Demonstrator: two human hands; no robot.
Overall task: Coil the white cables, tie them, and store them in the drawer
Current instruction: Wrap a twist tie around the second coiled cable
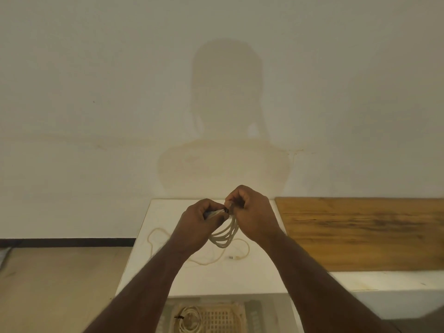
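White cabinet top against bare wall, wooden board beside it.

Two bare forearms show, with no sleeves, watch or rings on the left hand or right hand.

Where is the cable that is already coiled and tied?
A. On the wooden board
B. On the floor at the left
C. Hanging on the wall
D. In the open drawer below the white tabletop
D: the tied coil lies in the drawer, under the white tabletop's front edge.
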